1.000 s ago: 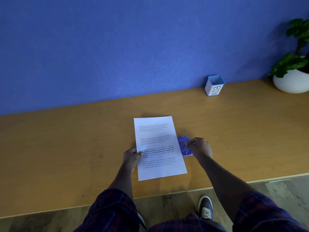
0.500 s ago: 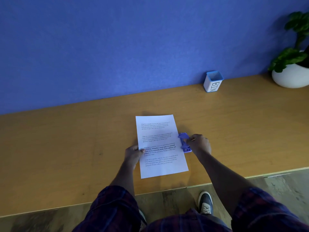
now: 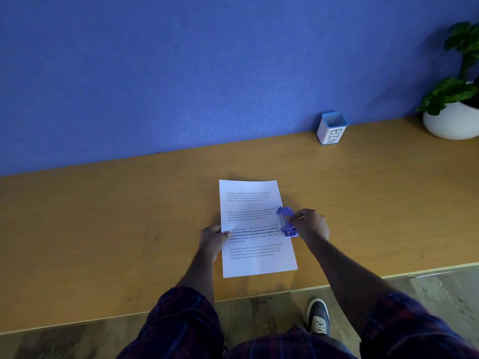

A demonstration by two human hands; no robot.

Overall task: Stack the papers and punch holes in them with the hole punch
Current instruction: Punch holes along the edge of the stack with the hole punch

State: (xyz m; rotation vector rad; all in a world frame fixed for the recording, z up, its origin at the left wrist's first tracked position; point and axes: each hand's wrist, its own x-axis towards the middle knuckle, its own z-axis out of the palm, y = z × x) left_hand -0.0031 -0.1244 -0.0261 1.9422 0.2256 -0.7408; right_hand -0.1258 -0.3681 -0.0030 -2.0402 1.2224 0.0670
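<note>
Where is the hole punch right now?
In the head view, the hole punch sits at the right edge of the papers, mid-table, under the right hand.

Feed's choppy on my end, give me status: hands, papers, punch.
Left hand pinning papers at their left edge. Right hand on hole punch at their right edge. Table around them clear.
</note>
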